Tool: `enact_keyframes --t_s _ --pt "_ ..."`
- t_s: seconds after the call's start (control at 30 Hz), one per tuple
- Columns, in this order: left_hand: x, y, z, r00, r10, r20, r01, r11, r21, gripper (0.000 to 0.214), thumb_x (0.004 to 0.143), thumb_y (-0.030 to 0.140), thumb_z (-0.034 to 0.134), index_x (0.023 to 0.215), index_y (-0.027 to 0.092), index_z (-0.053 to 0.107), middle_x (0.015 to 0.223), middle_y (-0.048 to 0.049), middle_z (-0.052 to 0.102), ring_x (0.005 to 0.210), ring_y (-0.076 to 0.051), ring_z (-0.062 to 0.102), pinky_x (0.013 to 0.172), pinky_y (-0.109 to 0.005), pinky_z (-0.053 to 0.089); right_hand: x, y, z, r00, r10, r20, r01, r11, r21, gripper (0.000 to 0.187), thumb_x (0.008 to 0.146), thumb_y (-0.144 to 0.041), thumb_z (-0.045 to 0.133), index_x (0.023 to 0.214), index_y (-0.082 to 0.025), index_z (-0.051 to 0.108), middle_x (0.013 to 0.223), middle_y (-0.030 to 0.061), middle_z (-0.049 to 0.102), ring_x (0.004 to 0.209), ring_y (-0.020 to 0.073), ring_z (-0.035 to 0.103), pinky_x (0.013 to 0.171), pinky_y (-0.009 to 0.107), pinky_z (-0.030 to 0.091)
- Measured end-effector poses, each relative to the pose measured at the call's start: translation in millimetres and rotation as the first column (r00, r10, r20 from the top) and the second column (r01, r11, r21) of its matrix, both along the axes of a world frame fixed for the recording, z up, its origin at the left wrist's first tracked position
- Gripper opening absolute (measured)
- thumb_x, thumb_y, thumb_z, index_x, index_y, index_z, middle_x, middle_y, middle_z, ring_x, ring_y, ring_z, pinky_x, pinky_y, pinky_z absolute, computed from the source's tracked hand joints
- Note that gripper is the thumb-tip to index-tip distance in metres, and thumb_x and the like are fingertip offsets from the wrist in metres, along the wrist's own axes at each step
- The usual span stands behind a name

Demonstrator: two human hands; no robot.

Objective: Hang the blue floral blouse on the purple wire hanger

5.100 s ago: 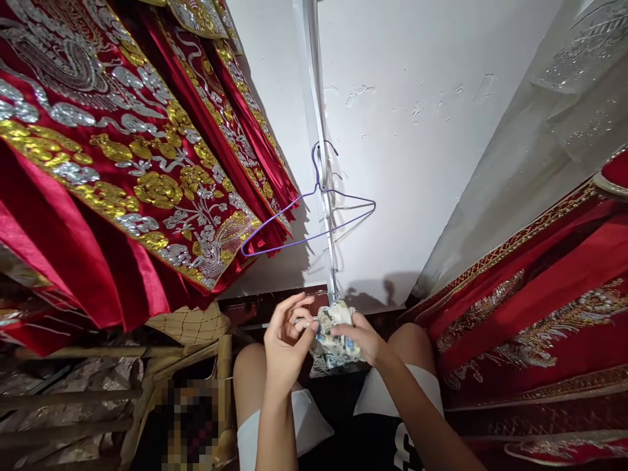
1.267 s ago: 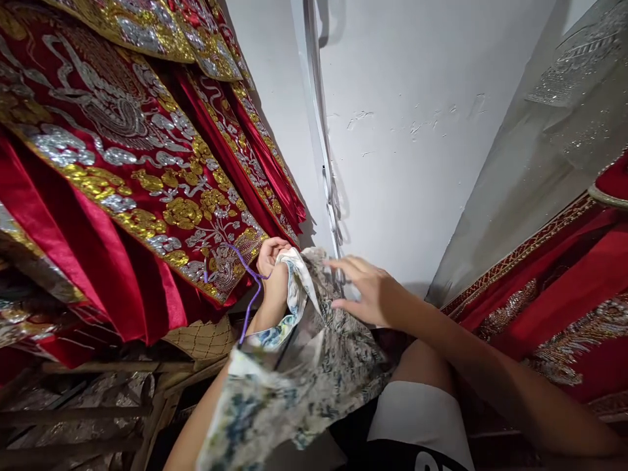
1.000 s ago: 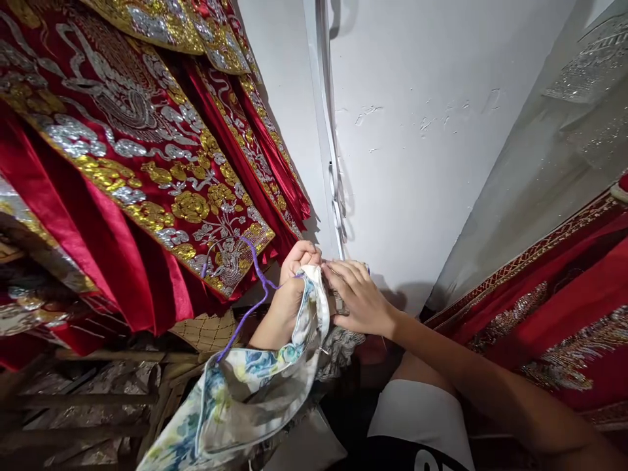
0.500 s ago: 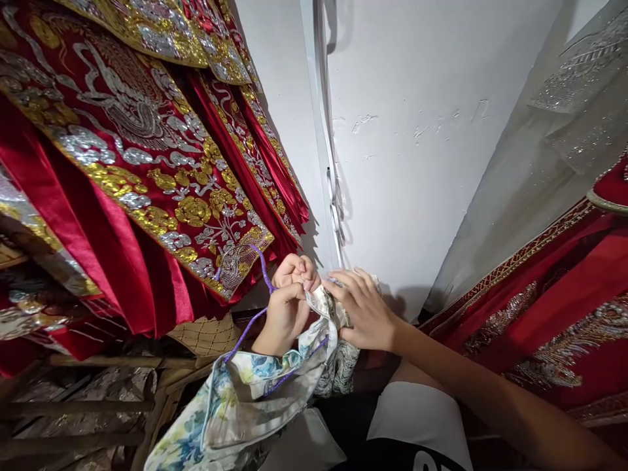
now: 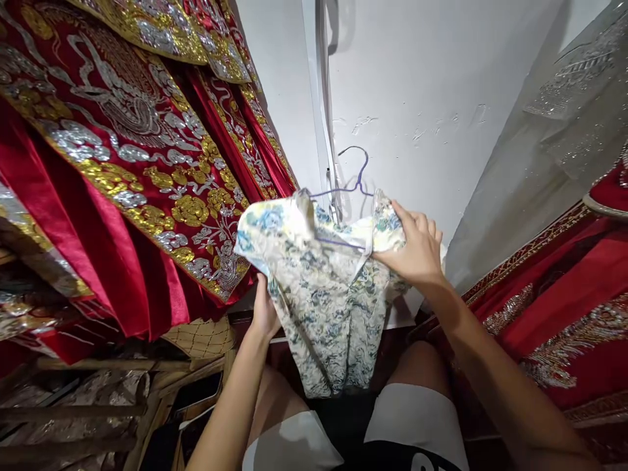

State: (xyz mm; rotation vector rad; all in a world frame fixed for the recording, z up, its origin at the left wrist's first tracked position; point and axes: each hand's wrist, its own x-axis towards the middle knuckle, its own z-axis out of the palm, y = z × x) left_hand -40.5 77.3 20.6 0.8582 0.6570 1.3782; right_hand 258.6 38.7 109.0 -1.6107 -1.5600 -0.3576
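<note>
A small cream garment with a blue and green flower print [image 5: 324,288] hangs on a purple wire hanger [image 5: 350,183] in front of the white wall. My right hand [image 5: 415,248] grips the garment's right shoulder, fingers closed on the cloth. My left hand [image 5: 265,311] holds the garment's left side from below, its fingers hidden behind the fabric. The hanger's hook sits by the thin white rail [image 5: 324,131] on the wall.
Red robes with gold and silver embroidery [image 5: 127,163] hang at the left. More red embroidered cloth [image 5: 554,307] and a grey sheer cover [image 5: 549,144] are at the right. A woven basket [image 5: 201,337] and wooden slats lie at the lower left. My knees in white shorts are below.
The garment was bunched low between both hands with the hanger going into it. Now it is raised, spread on the hanger, with my right hand at its shoulder.
</note>
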Motion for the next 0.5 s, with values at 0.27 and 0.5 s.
enact_keyframes --t_s 0.27,0.5 --pt "22 -41 -66.3 0.932 0.263 -0.249 -0.285 0.957 -0.055 0.068 0.066 0.035 0.09 0.128 0.022 0.064 0.132 -0.0093 0.069 0.137 -0.03 0.054 0.122 -0.043 0.035 -22 4 12.5 0.92 0.376 0.108 -0.368 0.926 -0.082 0.093 0.073 -0.032 0.079 0.157 -0.031 0.038 0.155 0.0137 0.042 0.141 0.0433 0.038 0.113 0.067 0.028" --pt "47 -82 -88.0 0.983 0.107 -0.151 -0.141 0.961 -0.237 0.077 0.072 0.043 0.086 0.14 0.021 0.057 0.144 -0.0128 0.061 0.137 -0.033 0.054 0.12 -0.046 0.038 -63 -64 -76.0 0.49 0.728 -0.478 -0.787 0.606 0.117 0.048 0.091 -0.03 0.067 0.138 -0.029 0.059 0.12 0.0073 0.075 0.116 0.0261 0.068 0.106 0.045 0.049"
